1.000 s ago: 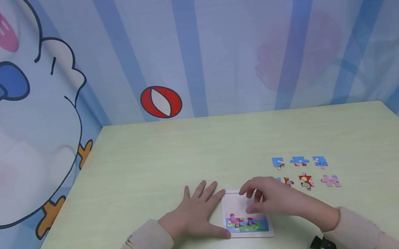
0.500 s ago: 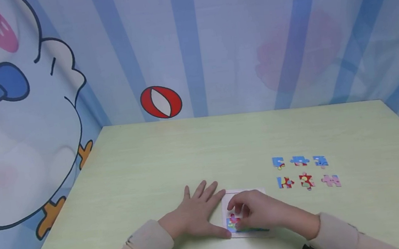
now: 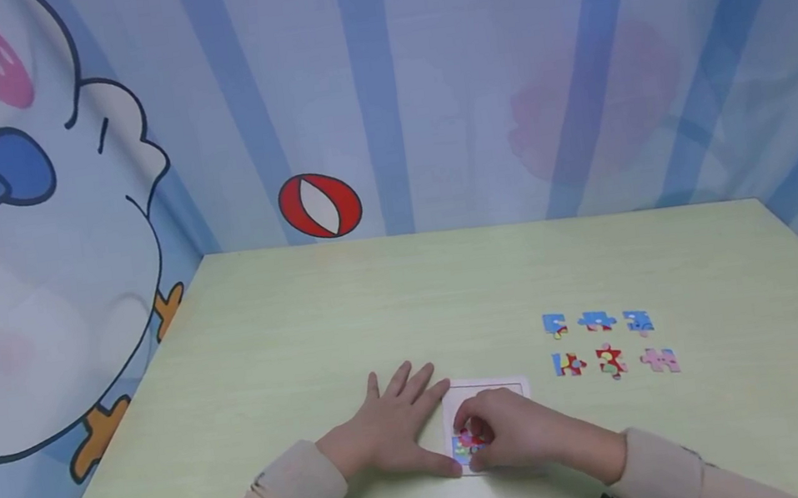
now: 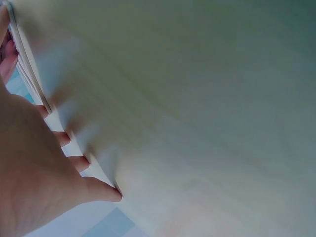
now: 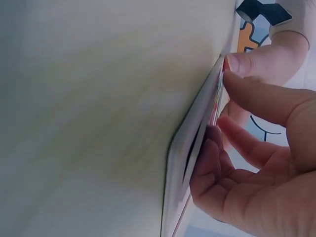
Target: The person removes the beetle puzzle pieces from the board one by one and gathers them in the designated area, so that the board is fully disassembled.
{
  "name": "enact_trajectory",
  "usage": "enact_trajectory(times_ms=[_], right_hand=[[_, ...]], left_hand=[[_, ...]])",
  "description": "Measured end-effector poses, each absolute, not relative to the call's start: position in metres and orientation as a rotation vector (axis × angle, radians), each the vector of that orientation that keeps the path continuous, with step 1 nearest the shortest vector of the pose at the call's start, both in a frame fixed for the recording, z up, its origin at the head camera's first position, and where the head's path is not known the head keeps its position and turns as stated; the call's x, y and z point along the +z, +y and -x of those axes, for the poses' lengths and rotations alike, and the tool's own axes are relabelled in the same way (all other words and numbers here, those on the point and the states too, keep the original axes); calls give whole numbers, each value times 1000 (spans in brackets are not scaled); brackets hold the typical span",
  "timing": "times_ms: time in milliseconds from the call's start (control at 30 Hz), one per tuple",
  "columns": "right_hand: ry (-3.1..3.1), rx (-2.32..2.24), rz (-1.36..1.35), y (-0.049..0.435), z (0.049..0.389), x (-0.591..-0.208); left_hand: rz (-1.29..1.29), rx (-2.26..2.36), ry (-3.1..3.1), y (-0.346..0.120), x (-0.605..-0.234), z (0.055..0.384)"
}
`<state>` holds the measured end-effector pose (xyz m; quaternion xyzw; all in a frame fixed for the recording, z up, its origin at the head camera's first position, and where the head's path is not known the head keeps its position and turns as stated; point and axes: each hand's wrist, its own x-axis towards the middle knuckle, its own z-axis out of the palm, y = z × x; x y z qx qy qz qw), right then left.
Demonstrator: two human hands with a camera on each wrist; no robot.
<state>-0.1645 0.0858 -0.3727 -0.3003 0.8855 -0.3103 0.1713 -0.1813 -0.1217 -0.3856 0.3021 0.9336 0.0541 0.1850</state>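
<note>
A small white-framed puzzle board [image 3: 466, 392] lies on the table in front of me. My left hand [image 3: 396, 430] rests flat on the table with spread fingers, its thumb and index fingertip touching the board's left edge. Over the board's lower part is my right hand [image 3: 517, 429], fingers bent, thumb and index finger at either side of a colourful puzzle piece [image 3: 464, 441] in the lower left. The right wrist view shows the thumb [image 5: 256, 96] and a fingertip against the board's printed layer. The hand hides the rest of the lower row.
Several loose puzzle pieces lie in two rows right of the board, among them a blue piece [image 3: 597, 321], a red one [image 3: 610, 360] and a pink one [image 3: 659, 359]. A printed curtain [image 3: 439, 92] stands behind the pale table [image 3: 346, 306].
My right hand has come down and left from above the board's right part to its lower-left pieces, uncovering a loose piece at the right. The left hand has stayed in place.
</note>
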Motion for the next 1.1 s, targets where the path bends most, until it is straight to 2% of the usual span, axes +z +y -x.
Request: enact_trajectory(times_ms=[1100], right_hand=[[2579,-787,751,77,156,-372]], left_hand=[[-855,158,2644,-121,-385,180]])
